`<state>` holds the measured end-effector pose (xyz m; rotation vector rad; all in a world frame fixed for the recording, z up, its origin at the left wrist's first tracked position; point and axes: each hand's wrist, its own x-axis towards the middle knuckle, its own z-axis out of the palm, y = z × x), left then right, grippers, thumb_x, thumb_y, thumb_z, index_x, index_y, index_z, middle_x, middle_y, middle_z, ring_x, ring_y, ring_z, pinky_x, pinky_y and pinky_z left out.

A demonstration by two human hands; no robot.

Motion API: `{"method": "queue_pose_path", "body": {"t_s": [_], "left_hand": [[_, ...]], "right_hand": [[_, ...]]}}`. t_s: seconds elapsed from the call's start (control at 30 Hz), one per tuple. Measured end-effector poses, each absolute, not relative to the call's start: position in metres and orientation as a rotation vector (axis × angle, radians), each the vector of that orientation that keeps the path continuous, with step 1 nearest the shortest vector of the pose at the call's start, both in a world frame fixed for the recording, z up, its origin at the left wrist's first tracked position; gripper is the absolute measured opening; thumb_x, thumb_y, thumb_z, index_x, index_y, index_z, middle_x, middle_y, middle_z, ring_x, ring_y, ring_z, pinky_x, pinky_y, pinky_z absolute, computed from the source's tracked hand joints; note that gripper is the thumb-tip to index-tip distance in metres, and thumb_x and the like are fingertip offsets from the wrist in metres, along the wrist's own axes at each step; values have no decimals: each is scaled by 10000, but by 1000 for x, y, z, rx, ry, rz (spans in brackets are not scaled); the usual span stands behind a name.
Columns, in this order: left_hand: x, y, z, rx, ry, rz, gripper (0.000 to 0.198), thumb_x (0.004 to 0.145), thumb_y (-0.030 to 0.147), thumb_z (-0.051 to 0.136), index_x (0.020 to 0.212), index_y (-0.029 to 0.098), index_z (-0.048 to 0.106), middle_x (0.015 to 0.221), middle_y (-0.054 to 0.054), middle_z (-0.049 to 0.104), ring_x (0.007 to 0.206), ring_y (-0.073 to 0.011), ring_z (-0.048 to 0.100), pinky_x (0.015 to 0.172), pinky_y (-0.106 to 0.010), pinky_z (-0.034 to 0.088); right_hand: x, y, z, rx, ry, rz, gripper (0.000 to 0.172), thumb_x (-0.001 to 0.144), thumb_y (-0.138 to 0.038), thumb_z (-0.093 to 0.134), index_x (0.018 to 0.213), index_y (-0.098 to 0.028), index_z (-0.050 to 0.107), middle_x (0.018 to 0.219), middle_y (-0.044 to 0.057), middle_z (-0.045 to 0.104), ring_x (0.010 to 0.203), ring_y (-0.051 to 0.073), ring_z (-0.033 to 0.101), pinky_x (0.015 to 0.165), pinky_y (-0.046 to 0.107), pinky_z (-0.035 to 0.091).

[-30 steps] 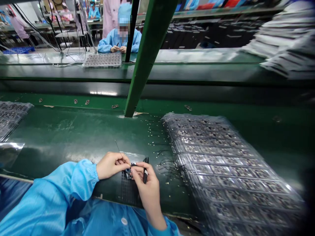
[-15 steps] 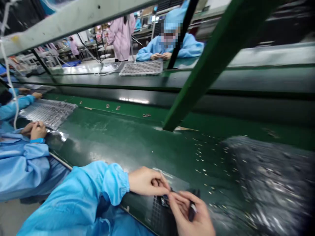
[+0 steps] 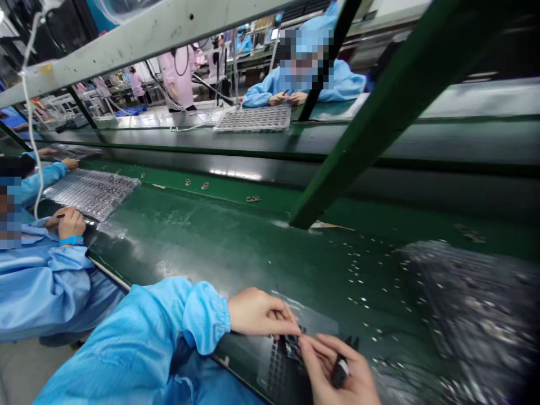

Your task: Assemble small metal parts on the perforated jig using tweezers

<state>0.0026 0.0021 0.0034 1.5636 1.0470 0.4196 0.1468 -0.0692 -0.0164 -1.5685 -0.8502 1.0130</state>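
Observation:
My left hand (image 3: 262,313) is closed, its thumb and forefinger pinched on a small dark part (image 3: 292,347) with shiny spots. A thin dark wire (image 3: 286,301) rises by these fingers. The fingertips of my right hand (image 3: 337,374) meet the left ones at the same part. Tucked in the right palm is a black two-pronged tool (image 3: 341,368) with a white mark, resembling tweezers. Under the hands lie a black sheet with rows of square holes (image 3: 275,368) and a clear plastic sheet (image 3: 316,318). Exactly how the fingertips grip the part is hidden.
Many tiny shiny pieces (image 3: 358,281) lie scattered on the green bench (image 3: 219,242). A dark plastic-wrapped bundle (image 3: 476,304) stands at right. A slanting green post (image 3: 337,163) rises ahead. A co-worker's hands (image 3: 70,222) and a clear tray (image 3: 95,191) are at left.
The view has shifted slightly, so the scene sits a little further right. My hands remain together at the small part. The thin wire by my left fingers now shows clearly.

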Motion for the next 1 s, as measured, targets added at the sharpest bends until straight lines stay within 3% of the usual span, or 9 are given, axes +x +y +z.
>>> {"method": "queue_pose_path", "body": {"t_s": [0.13,0.23,0.4,0.57,0.77,1.0], "left_hand": [[-3,10,11,1358,1094,572,187,791,301,632,820,117,648,631,8,612,553,-92,567,556,-183,444],[-10,20,18,1271,1117,597,232,774,347,641,788,117,617,628,7,602,562,-97,570,563,-199,452],[-12,18,25,1388,1018,409,198,800,304,604,783,106,607,787,-34,667,594,-79,564,581,-191,454],[-5,3,25,1623,783,230,138,815,230,577,730,123,594,1028,-87,675,811,-135,633,642,-202,483],[2,0,27,1869,747,231,136,836,197,569,721,140,615,1040,-80,673,966,-160,626,828,-236,464],[10,2,22,1964,678,251,141,853,189,552,728,153,608,956,-75,698,1034,-169,616,868,-250,456]], "right_hand": [[149,-78,-5,-1466,-689,1040,507,823,-582,524,1108,-163,546,682,14,662,588,152,625,616,294,521],[163,-87,-6,-1418,-581,1046,571,869,-581,448,1238,-149,504,647,-9,614,500,112,554,485,236,489],[181,-100,-12,-1485,-626,1136,491,810,-550,566,1087,-149,633,1066,128,662,715,184,661,537,277,553],[179,-98,-10,-1557,-778,1088,349,721,-456,693,874,-143,703,766,77,710,549,165,637,511,289,552],[182,-92,-4,-1635,-843,937,282,730,-436,675,717,-155,657,646,37,655,554,171,641,470,253,534],[182,-88,-7,-1697,-893,947,298,731,-461,678,697,-174,605,616,23,646,555,176,637,438,236,496]]}}
